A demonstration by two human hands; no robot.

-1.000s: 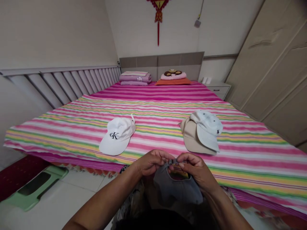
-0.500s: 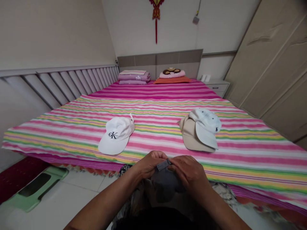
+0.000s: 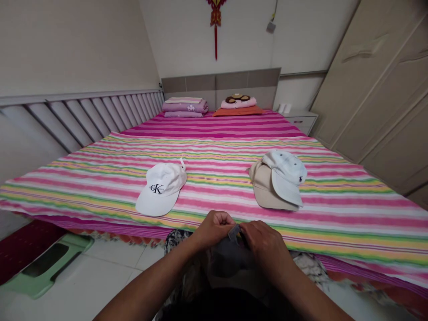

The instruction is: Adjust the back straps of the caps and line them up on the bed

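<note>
A dark grey cap (image 3: pixel 229 259) is held low over my lap, at the bed's near edge. My left hand (image 3: pixel 214 229) pinches the cap's grey strap (image 3: pixel 234 232) between thumb and fingers. On the other side, my right hand (image 3: pixel 265 245) is closed on the cap beside the strap's other end; its fingertips are partly hidden. Much of the cap lies in shadow. Beyond my hands, a white cap (image 3: pixel 163 185) with black letters rests on the bed to the left. To the right, a pale blue cap (image 3: pixel 289 171) leans on top of a beige cap (image 3: pixel 264 187).
The bed (image 3: pixel 214 156) has a striped pink, yellow and green sheet. Folded purple bedding (image 3: pixel 185 107) and a pink pillow (image 3: pixel 239 103) lie by the headboard. A green stool (image 3: pixel 50 267) stands on the floor at left. A radiator (image 3: pixel 83 116) runs along the left wall.
The strap, which lay nearly flat between my hands, is now bent and tilted upward. My right hand has dropped slightly. The caps on the bed stay put.
</note>
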